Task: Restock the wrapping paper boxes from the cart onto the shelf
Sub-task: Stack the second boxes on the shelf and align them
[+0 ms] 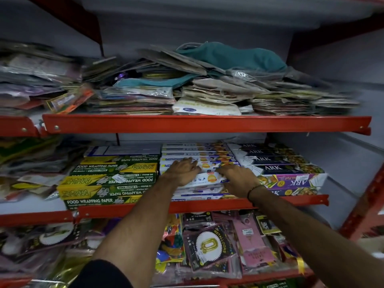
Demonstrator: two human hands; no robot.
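The middle shelf [207, 204] holds three stacks of long wrapping paper boxes. Green and yellow Double Diamond boxes [110, 179] lie at the left, white Freshwrapp boxes [199, 152] in the middle, dark and purple ARK boxes [278, 169] at the right. My left hand [182, 170] lies flat on the top white box [209, 178] of the middle stack, fingers spread. My right hand [239, 177] presses on the same box at its right end, fingers curled over it. The cart is out of view.
The upper shelf [205, 123] carries untidy piles of flat paper packs and a teal cloth bag [230, 57]. Below, the lower shelf holds hanging balloon and party packs [209, 246]. Red shelf uprights [363, 204] stand at the right. Loose plastic packets [31, 163] crowd the left.
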